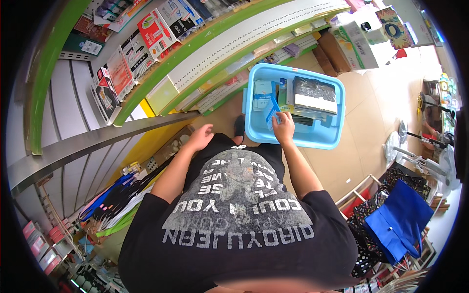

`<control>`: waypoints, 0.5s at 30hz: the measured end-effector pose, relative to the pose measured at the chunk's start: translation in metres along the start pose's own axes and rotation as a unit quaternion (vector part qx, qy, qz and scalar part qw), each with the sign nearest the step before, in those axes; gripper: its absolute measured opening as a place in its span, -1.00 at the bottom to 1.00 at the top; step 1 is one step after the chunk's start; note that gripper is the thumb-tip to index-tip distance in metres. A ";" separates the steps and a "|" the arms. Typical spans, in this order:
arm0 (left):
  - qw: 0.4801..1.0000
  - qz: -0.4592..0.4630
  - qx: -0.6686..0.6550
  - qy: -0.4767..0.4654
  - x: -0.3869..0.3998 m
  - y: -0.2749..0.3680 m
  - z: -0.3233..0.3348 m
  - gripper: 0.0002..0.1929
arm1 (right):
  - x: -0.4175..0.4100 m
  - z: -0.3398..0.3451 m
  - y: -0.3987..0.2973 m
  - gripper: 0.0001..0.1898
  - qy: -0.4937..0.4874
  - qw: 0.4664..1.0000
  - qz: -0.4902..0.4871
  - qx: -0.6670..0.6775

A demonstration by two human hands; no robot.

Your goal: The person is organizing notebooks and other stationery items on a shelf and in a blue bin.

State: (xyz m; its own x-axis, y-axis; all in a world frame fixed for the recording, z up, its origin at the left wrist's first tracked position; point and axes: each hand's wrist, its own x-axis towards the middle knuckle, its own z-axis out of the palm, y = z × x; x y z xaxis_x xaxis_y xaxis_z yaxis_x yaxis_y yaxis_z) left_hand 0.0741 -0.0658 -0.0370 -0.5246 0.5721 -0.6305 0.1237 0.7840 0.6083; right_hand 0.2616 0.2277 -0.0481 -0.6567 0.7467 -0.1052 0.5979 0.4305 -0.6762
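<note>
A light-blue plastic tub [295, 143] stands on the floor before me. Over its left part, my right hand [284, 127] grips a thin blue-and-white booklet or packet [272, 110] by its edge. Behind that lie pale blue-and-white booklets [263, 91] inside the tub. A plastic-wrapped black-and-white stack [315, 96] fills much of the tub's right side, with flat green and yellow packets [283, 93] beside it. My left hand [201, 137] hangs near my left thigh, fingers loosely bent and apart, with nothing seen in it.
Green-edged shelves [205, 44] with small boxed goods run along the left and top. A metal rail [110, 141] crosses below them. Cardboard cartons [335, 51] stand beyond the tub. At right are a blue bag [399, 219] on a rack and plastic-covered fans [421, 154].
</note>
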 end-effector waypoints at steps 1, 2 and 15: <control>0.999 0.045 0.006 -0.004 0.004 0.018 0.000 -0.53 | 0.001 -0.010 -0.007 -0.81 0.029 0.999 -0.027 0.006; 0.999 0.049 0.001 -0.002 0.009 0.038 -0.002 -0.53 | 0.003 -0.016 -0.010 -0.90 0.056 0.997 -0.049 0.003; 0.978 0.154 0.093 -0.106 0.014 0.142 -0.031 -0.61 | 0.025 -0.041 -0.115 -0.83 -0.182 0.958 -0.041 0.218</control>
State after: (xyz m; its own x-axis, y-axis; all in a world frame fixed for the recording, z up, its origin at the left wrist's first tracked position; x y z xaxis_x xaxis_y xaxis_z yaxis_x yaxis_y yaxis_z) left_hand 0.0579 0.0457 0.0553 -0.2552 0.8092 -0.5292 0.4091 0.5863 0.6992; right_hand 0.1952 0.2177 0.0575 -0.8575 0.4589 -0.2327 0.3410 0.1682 -0.9249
